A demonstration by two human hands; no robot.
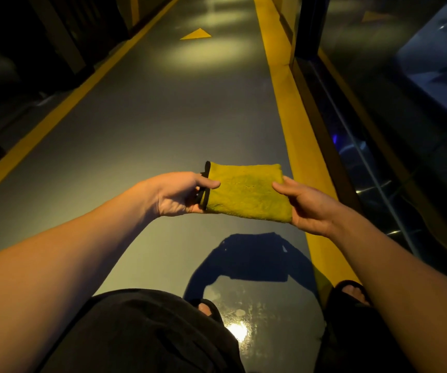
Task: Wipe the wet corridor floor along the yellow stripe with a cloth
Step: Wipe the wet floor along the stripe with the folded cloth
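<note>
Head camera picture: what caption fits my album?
Both hands, left hand and right hand, hold a folded yellow cloth above the corridor floor.

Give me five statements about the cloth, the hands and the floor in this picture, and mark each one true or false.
1. Both hands hold the cloth above the floor. True: the left hand pinches its black-trimmed end and the right hand pinches the other.
2. The cloth is pressed flat on the yellow stripe. False: it is held up in the air, folded, with its shadow on the floor below.
3. A wet, shiny patch lies between the person's feet. True.
4. The yellow triangle is painted right under the cloth. False: it is far ahead down the corridor.
5. The person is barefoot. False: black open-toed sandals are on both feet.
</note>
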